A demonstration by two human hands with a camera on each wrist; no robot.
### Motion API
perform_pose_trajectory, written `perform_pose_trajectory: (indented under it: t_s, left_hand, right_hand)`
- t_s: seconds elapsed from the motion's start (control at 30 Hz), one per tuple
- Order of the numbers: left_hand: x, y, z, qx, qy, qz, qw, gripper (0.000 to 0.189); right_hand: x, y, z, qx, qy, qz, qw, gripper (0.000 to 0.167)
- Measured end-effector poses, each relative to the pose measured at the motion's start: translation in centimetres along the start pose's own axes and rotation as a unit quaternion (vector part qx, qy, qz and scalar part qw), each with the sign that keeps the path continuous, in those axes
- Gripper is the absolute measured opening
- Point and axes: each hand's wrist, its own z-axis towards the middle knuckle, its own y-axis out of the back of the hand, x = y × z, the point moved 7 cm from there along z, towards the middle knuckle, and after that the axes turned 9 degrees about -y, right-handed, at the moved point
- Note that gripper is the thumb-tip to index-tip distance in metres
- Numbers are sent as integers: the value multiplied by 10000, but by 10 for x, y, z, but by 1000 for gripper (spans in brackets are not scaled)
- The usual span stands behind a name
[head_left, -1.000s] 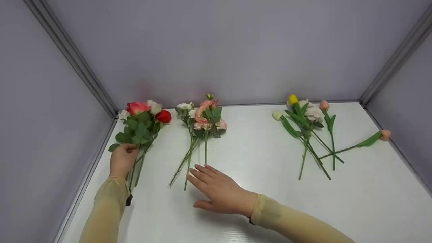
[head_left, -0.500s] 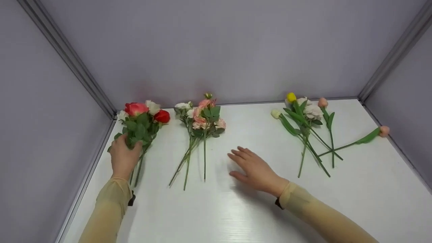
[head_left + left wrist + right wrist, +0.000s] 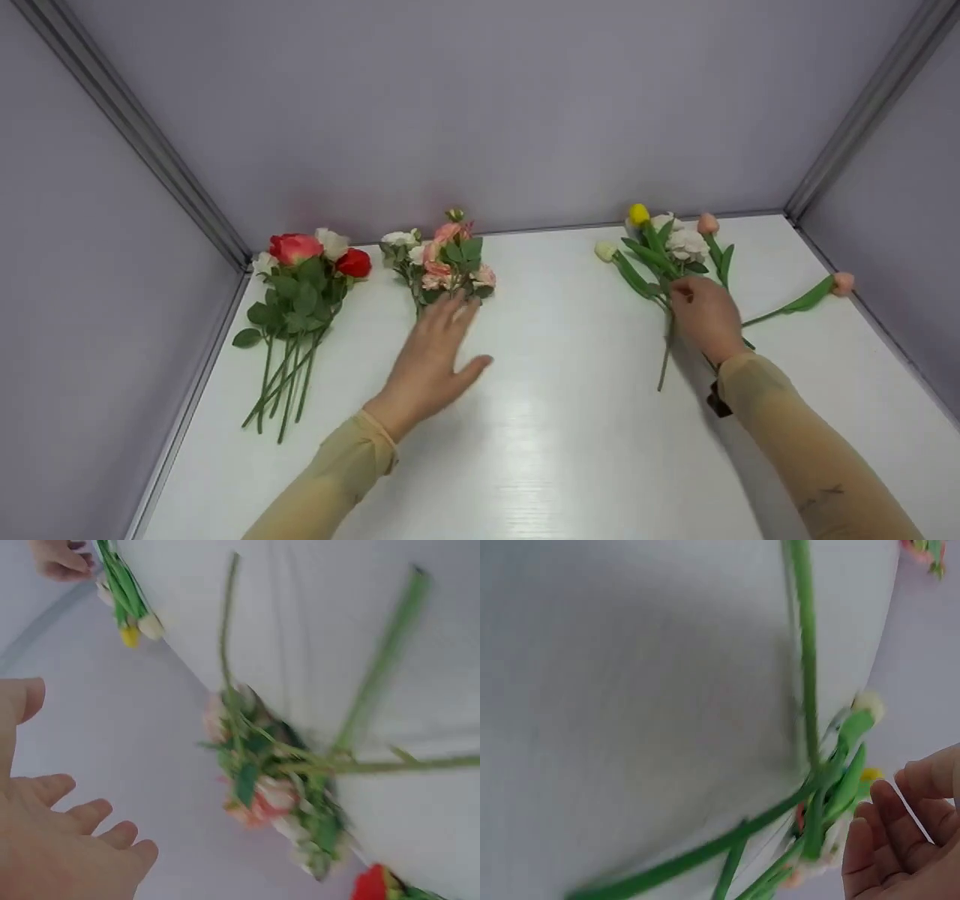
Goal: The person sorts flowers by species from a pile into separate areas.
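Spread fingers mark my left hand [image 3: 424, 367], which hovers over the stems of the middle bunch of pink and white flowers [image 3: 457, 255] and partly hides them. In the left wrist view its fingers [image 3: 90, 814] hold nothing. My right hand [image 3: 709, 315] is over the stems of the right-hand group. That group has a yellow tulip [image 3: 638, 215], a pale tulip [image 3: 606, 251], a pink tulip [image 3: 708, 223] and white blooms [image 3: 688, 245]. In the right wrist view its fingers [image 3: 889, 802] are loosely bent, with nothing between them and the thumb.
A bunch of red, pink and white flowers [image 3: 300, 296] lies at the left, stems crossing. Another pink tulip [image 3: 843, 283] lies sideways near the right edge of the white table [image 3: 525, 450]. Grey panels [image 3: 510, 112] enclose the back and sides.
My left hand has left the leaves of the left bunch and moved right to the middle bunch. My right hand has gone from beside the middle bunch to the right-hand flowers.
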Motion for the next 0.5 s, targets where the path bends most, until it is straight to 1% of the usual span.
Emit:
perform_pose_trajectory:
  t_s: [0.03,0.1,0.17,0.23,0.3,0.37,0.43,0.5]
  left_hand:
    - [-17,-8,3,169,-323,118,9993,80]
    - [-48,-26,6,571,-888,329,9939,81]
    - [-76,-46,7,937,-1409,448,9846,81]
    - [-102,-66,7,1218,-1887,535,9730,80]
    - [-125,-85,5,1480,-2275,589,9607,79]
    - [-146,-104,2,1677,-2622,619,9483,77]
    - [-164,-119,-1,1846,-2895,659,9369,76]
    - [-179,-131,-4,1977,-3108,712,9270,75]
  right_hand:
    - [-9,7,3,-8,-88,-13,10000,34]
    - [-25,17,7,6,-227,-207,9995,36]
    - [-39,23,9,128,-383,-388,9984,38]
    - [-50,28,10,146,-440,-545,9974,40]
    - [-59,34,10,66,-458,-687,9966,39]
    - [-68,41,8,-53,-539,-756,9957,37]
    - [-76,47,7,-120,-673,-761,9948,35]
    - [-83,51,6,-115,-847,-745,9936,34]
